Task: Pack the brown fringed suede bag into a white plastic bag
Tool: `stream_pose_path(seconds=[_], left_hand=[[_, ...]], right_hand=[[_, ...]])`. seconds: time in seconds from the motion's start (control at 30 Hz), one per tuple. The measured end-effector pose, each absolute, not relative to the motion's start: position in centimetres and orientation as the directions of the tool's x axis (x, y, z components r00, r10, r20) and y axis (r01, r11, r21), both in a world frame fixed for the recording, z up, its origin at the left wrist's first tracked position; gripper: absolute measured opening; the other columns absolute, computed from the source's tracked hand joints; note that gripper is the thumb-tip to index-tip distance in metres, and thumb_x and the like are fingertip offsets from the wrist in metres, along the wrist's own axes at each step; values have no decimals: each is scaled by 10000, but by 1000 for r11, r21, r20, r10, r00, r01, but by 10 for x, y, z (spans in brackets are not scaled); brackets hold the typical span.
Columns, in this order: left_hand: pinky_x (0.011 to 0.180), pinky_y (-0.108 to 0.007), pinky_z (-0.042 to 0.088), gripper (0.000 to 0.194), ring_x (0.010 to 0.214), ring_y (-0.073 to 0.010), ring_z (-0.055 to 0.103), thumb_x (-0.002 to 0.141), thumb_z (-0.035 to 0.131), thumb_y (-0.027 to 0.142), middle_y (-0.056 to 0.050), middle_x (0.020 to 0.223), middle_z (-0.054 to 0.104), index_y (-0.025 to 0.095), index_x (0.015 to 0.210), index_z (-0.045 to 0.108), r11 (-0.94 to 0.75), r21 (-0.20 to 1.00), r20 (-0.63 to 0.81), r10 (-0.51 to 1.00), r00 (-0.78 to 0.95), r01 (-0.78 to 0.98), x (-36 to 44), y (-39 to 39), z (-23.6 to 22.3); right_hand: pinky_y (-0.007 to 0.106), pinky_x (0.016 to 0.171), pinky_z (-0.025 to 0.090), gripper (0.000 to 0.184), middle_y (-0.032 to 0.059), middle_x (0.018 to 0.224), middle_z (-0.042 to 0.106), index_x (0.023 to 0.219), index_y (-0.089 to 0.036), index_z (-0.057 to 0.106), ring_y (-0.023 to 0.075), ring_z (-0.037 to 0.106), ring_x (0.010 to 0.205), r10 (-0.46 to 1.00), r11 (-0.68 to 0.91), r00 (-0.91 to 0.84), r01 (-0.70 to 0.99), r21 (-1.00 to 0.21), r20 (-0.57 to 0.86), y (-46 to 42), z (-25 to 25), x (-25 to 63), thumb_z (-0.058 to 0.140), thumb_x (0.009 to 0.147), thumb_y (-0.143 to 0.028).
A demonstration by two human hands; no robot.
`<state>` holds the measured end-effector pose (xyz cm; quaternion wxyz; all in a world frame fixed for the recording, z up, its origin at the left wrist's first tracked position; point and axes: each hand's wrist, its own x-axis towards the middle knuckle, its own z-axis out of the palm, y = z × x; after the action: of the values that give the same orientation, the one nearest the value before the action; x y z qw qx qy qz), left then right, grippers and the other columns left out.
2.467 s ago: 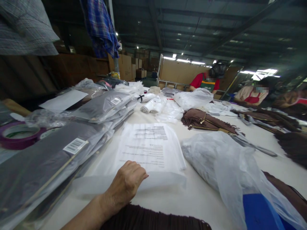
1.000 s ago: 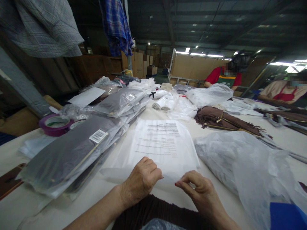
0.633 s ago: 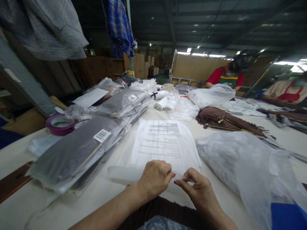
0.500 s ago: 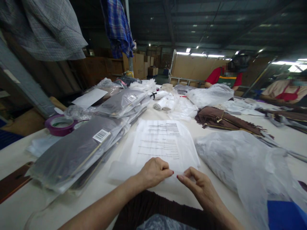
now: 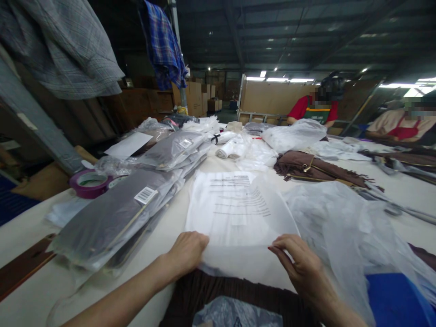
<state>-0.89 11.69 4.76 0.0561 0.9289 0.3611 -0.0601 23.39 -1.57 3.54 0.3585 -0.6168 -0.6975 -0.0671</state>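
A translucent plastic bag (image 5: 235, 227) with lines of printed text lies in front of me. My left hand (image 5: 190, 250) is closed on its near left edge. At the near right edge, my right hand (image 5: 294, 254) pinches the bag between thumb and fingers. The near edge is stretched between both hands. Below them, at the table's front, lies a dark brown fringed item (image 5: 204, 295), partly covered by a crumpled clear plastic piece (image 5: 238, 313).
Bagged grey items with barcode labels (image 5: 112, 218) are stacked at left, beside purple tape rolls (image 5: 89, 181). A brown fringed bag (image 5: 313, 168) and loose plastic bags (image 5: 337, 222) lie at right. Two people (image 5: 315, 106) work across the table.
My hands have moved apart, the left one leftward and the right one slightly rightward. The bag's near edge is now spread wider between them, and its printed face has shifted.
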Motion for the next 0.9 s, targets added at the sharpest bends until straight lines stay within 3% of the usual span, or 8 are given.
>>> stream_pose_path(seconds=[0.17,0.3,0.4,0.53,0.63,0.73,0.8,0.9], left_hand=[[700,-360,413,312,791,-265,608,710,340,-44,-123,774,642,136,778,586,-657,-24,50,752,658,753,-30,122,45],[720,-363,379,220,771,-264,565,730,394,19,-100,731,603,166,689,553,-548,199,275,827,491,812,-41,134,39],[711,-347,367,155,772,-254,555,753,435,97,-89,739,594,178,679,544,-457,352,306,881,360,817,-44,143,33],[598,-302,354,80,606,-210,547,702,512,155,-30,585,562,189,647,559,-262,622,221,963,156,737,-44,148,21],[511,-255,351,39,489,-155,516,647,562,206,6,518,557,180,620,572,-96,834,83,995,47,543,-41,143,11],[387,-209,291,155,387,-86,424,619,606,301,25,561,570,160,678,584,63,961,-56,998,-36,269,-37,136,4],[360,-190,284,202,386,-66,414,581,657,308,29,584,560,155,675,565,142,984,-134,988,-74,104,-34,134,1],[439,-182,393,219,463,-76,502,540,714,216,29,573,544,159,623,518,211,976,-215,974,-76,-63,-33,135,0]], right_hand=[[272,683,497,225,55,822,625,864,-205,543,166,605,778,774,168,-113,985,-29,623,-33,17,260,393,804,-49],[291,664,501,198,68,796,626,815,-204,532,184,612,740,777,-7,-4,1000,15,630,-43,3,267,371,783,-94],[315,615,494,190,82,838,638,845,-208,552,211,628,725,809,-177,148,984,-4,569,-49,-2,266,366,813,-218],[341,535,456,300,96,780,656,826,-203,572,238,628,618,711,-518,595,804,-292,375,-57,-5,260,329,781,-374],[314,522,445,301,24,560,608,760,-215,573,196,584,501,614,-516,774,542,-663,154,-60,-4,253,423,691,-467],[227,372,334,361,-76,377,460,795,-210,565,108,422,343,511,-345,851,77,-936,-119,-57,-1,246,608,591,-504],[179,329,271,431,-105,374,422,780,-205,550,65,361,334,511,-140,822,-207,-968,-250,-54,0,244,723,485,-467],[172,375,387,487,-71,495,532,715,-202,536,68,471,417,547,-18,762,-403,-915,-346,-52,-2,247,806,341,-359]])
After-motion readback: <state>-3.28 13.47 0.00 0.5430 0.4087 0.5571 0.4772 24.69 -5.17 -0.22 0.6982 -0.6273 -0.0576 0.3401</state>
